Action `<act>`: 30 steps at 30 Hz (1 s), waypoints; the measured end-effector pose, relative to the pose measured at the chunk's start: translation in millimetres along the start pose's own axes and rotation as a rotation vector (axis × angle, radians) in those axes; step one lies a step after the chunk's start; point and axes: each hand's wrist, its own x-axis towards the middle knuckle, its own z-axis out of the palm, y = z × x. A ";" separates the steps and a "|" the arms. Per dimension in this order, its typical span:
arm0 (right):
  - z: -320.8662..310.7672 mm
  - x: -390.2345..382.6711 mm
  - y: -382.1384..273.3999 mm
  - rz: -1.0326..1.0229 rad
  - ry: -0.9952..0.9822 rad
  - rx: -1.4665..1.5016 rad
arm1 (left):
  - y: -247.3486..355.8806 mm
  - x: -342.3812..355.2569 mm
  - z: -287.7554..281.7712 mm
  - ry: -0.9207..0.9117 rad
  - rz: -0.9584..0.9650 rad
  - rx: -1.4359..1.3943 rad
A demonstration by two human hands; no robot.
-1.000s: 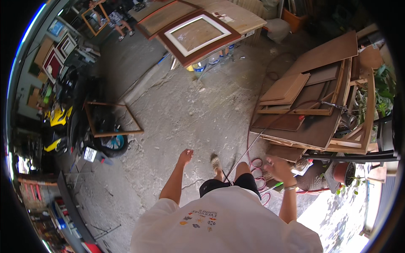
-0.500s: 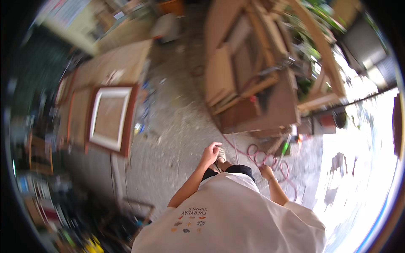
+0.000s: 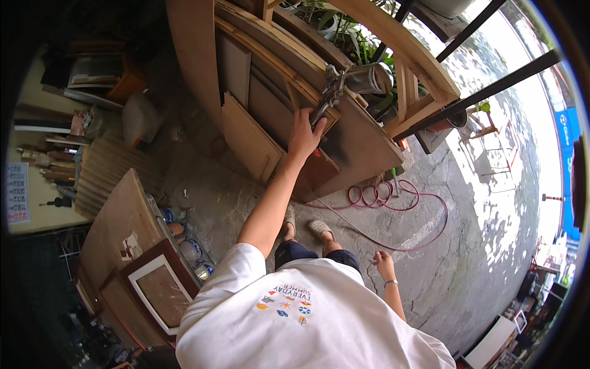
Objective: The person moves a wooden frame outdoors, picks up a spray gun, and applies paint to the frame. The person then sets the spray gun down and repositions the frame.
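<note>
Dark lettering (image 3: 294, 291) stands on the near white shirt (image 3: 307, 344), beside small coloured pictures (image 3: 286, 305). Far off to the right, a blue sign (image 3: 564, 138) carries a short white word. A pale poster (image 3: 18, 194) at left bears rows of print — dark, red at the bottom — too small to read.

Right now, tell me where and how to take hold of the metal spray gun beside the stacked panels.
Grip the spray gun by its handle, probably best from the near side, where the left hand is. The slim handle slants back toward the person and suits wrapped fingers; the wide, round metal cup to its right looks bulkier to hold.
</note>
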 end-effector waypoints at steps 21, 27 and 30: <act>91.0 -84.9 -339.2 -0.636 0.282 0.157 | 16.7 -21.0 -56.7 -0.070 -0.133 -0.300; 75.1 -82.3 -417.1 -1.074 -0.119 0.124 | 80.3 -140.0 -76.1 -0.064 -0.040 -0.564; 81.9 -104.3 -409.7 -1.198 -0.102 0.126 | 110.5 -190.1 -77.5 0.141 0.012 -0.594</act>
